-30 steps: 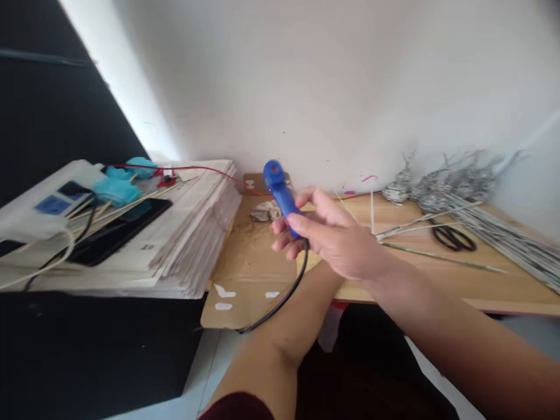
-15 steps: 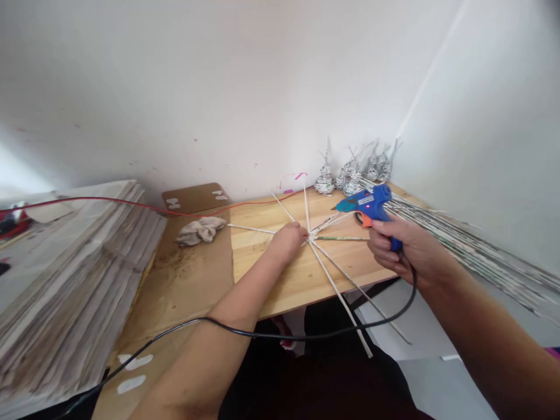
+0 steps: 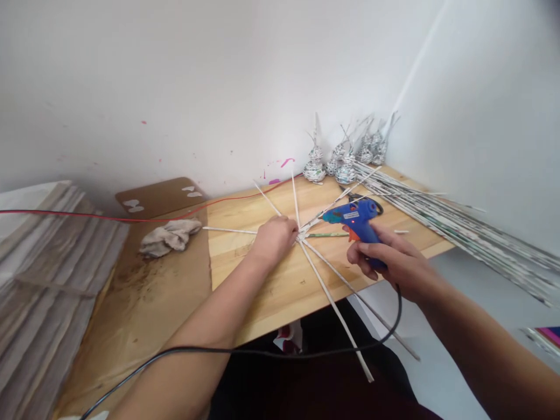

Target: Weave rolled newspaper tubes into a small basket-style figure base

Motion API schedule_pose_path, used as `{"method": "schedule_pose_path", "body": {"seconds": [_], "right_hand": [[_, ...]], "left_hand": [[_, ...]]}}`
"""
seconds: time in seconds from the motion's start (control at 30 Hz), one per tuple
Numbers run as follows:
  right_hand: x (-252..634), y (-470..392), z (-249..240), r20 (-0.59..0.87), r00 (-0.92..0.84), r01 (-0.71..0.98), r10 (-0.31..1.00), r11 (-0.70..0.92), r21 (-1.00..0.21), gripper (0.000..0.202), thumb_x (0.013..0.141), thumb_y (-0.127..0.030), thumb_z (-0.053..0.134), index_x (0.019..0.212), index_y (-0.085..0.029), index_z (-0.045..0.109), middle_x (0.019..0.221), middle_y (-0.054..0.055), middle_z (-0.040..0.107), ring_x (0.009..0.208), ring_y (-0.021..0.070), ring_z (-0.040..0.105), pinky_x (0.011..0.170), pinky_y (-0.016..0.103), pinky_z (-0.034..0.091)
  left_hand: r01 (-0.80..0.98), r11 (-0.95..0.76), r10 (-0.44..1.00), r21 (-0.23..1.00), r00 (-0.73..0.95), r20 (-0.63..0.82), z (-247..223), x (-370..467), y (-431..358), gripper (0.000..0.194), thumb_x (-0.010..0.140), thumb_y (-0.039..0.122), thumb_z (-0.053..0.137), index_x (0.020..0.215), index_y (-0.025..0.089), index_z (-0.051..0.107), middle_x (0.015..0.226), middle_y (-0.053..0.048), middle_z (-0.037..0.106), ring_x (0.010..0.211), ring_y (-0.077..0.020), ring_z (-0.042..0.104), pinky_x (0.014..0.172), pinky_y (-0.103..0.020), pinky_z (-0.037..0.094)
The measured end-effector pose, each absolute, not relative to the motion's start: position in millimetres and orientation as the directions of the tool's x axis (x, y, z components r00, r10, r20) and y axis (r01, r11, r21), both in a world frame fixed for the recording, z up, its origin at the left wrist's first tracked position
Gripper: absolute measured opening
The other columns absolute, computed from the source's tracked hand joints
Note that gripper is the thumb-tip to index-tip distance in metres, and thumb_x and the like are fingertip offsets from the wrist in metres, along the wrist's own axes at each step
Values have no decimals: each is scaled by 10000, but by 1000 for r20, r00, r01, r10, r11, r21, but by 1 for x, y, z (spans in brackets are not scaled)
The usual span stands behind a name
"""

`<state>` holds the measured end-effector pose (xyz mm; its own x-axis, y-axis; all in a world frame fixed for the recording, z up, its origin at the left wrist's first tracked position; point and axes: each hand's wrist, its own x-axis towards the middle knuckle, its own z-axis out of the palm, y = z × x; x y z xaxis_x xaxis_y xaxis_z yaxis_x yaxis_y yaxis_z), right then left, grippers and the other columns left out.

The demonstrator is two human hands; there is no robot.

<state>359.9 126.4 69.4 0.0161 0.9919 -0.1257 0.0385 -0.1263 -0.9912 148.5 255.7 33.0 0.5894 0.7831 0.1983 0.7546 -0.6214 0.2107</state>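
Several thin rolled-paper sticks (image 3: 335, 302) radiate like spokes from one centre on the wooden board. At that centre my left hand (image 3: 276, 238) presses down with curled fingers, closed on the crossing of the sticks; its fingertips are partly hidden. My right hand (image 3: 387, 256) is wrapped round the handle of a blue glue gun (image 3: 359, 220) with an orange trigger and a small lit red light. The gun's nozzle points left, just above the spokes and a short way right of my left hand. A black cord (image 3: 262, 351) hangs from the gun and passes over my left forearm.
Several woven gourd-shaped paper pieces (image 3: 315, 166) stand by the wall. A bundle of paper sticks (image 3: 437, 224) lies on the right, jutting past the board's edge. A crumpled rag (image 3: 170, 238) rests on cardboard (image 3: 170, 291); stacked paper (image 3: 48, 291) fills the left. A red wire (image 3: 170, 214) runs behind.
My right hand has brought the glue gun lower and left, its nozzle nearer the centre of the sticks. My left hand stays at the crossing. The view has shifted to the right.
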Motion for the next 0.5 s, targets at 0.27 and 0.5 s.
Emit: {"method": "schedule_pose_path", "body": {"seconds": [0.27,0.5], "right_hand": [[353,143,68,-181,23,118,983,-182,-976,223,842,-392,611,894,-180,566,503,-63,414,438,92,364,409,233,284],[342,156,67,-200,-19,346,980,-181,-921,353,862,-538,566,831,-186,557,541,-49,439,464,94,398,427,235,329]], "left_hand": [[668,-526,844,526,485,229,17,142,268,130,803,198,555,761,184,677,769,-15,692,680,-141,589,683,-246,450],[621,-469,866,628,464,188,15,140,271,113,796,196,564,746,176,663,743,-5,682,649,-122,572,633,-230,426]]}}
